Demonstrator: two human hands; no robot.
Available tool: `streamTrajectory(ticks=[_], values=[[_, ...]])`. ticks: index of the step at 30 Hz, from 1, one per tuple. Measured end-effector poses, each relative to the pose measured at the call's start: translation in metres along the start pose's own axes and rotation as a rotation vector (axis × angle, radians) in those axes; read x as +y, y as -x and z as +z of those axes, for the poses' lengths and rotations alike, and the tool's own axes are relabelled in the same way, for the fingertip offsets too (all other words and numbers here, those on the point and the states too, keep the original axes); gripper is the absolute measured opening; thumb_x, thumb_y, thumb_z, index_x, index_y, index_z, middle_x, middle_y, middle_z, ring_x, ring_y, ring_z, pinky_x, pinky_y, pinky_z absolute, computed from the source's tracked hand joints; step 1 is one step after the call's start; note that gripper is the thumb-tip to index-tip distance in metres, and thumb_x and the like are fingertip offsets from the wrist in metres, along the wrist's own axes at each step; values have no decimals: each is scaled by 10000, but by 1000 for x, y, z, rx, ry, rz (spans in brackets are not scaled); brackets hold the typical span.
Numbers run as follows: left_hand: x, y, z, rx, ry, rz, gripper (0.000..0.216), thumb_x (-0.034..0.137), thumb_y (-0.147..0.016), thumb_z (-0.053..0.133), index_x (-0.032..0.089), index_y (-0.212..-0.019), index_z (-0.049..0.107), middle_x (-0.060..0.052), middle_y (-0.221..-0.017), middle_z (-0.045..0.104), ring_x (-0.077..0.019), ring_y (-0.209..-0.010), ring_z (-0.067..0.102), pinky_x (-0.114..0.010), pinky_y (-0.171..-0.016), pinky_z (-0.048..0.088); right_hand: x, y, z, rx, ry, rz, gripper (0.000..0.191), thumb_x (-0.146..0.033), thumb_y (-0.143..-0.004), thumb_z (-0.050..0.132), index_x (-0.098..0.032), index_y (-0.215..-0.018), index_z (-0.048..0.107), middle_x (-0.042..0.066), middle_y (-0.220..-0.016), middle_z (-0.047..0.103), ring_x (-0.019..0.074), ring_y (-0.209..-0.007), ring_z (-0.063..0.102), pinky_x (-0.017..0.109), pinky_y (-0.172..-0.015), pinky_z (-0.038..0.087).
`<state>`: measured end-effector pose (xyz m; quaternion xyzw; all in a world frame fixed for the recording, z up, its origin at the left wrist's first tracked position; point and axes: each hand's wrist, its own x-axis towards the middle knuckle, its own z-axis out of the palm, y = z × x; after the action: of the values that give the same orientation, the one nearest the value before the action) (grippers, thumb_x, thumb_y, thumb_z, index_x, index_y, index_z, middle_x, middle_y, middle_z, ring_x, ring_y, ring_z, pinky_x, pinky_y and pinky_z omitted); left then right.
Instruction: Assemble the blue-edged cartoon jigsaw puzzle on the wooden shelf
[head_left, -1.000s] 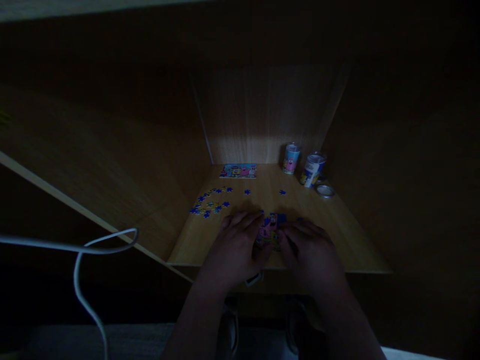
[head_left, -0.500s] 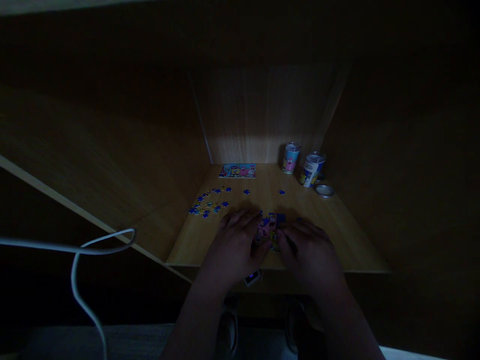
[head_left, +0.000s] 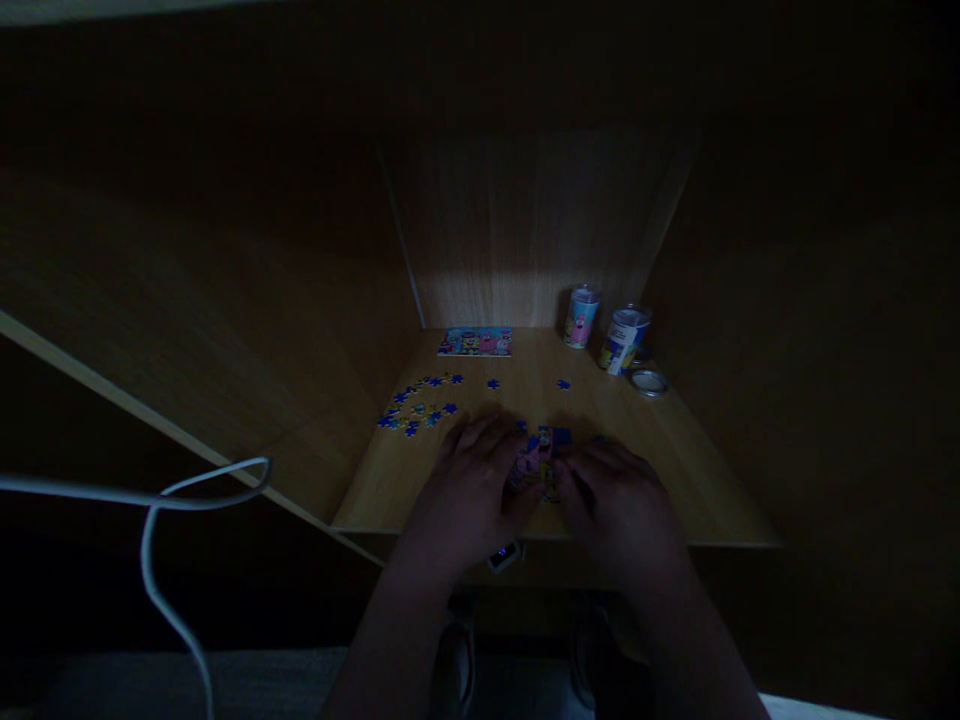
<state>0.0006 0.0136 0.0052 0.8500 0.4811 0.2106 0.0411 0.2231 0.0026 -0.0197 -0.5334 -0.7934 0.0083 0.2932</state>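
A partly joined jigsaw puzzle (head_left: 530, 458), blue, pink and yellow, lies on the wooden shelf board (head_left: 720, 500) near its front edge. My left hand (head_left: 471, 485) curls around the puzzle's left side, its thumb on the near left corner. From the right, my right hand (head_left: 619, 492) pinches at the puzzle's right edge with thumb and fingers closed. The fingers cover part of the puzzle, and in the dim light I cannot tell single pieces under them.
Loose jigsaw pieces (head_left: 420, 410) lie at the left, one piece (head_left: 493, 384) and another (head_left: 563, 384) farther back. A picture card (head_left: 475, 342), two cans (head_left: 582, 316) (head_left: 624, 340) and a round lid (head_left: 648, 381) stand behind. A white cable (head_left: 154, 570) hangs left.
Almost nothing differs. Both hands stay at the puzzle, with only a slight shift of the left thumb and fingers.
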Motion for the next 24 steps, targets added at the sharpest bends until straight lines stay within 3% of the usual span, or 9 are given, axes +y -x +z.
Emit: streamTrajectory(ticks=[8, 15, 19, 24], values=[[0, -1, 0, -26, -17, -1, 541, 420, -1096, 659, 226, -1597, 594, -105, -1675, 607, -321, -1622, 473, -608, -1411, 246, -1, 0, -1, 12, -1, 0, 211, -277, -1101, 574, -248, -953, 721, 49, -987, 786, 259, -948, 684, 421, -918, 477], [3, -2, -2, 3, 3, 3, 502, 411, -1079, 689, 227, -1544, 636, -108, -1585, 678, -325, -1545, 544, -611, -1400, 266, 0, -1, -1, 23, 6, -25, 211, -273, -1089, 591, -248, -931, 729, 46, -975, 792, 239, -932, 690, 412, -908, 488], [1, -3, -3, 36, 25, 11, 417, 382, -1107, 650, 233, -1497, 665, -104, -1562, 693, -318, -1509, 578, -599, -1377, 317, 0, -1, -2, 8, -13, -29, 215, -287, -1094, 592, -253, -942, 741, 46, -992, 801, 238, -939, 696, 415, -910, 507], [-8, -7, -5, 166, 74, -40, 311, 264, -1159, 494, 220, -1358, 729, -101, -1412, 770, -289, -1381, 668, -542, -1281, 462, 1, 0, -2, 3, -61, -68, 212, -279, -1095, 595, -254, -969, 764, 48, -1016, 809, 235, -952, 706, 418, -950, 524]])
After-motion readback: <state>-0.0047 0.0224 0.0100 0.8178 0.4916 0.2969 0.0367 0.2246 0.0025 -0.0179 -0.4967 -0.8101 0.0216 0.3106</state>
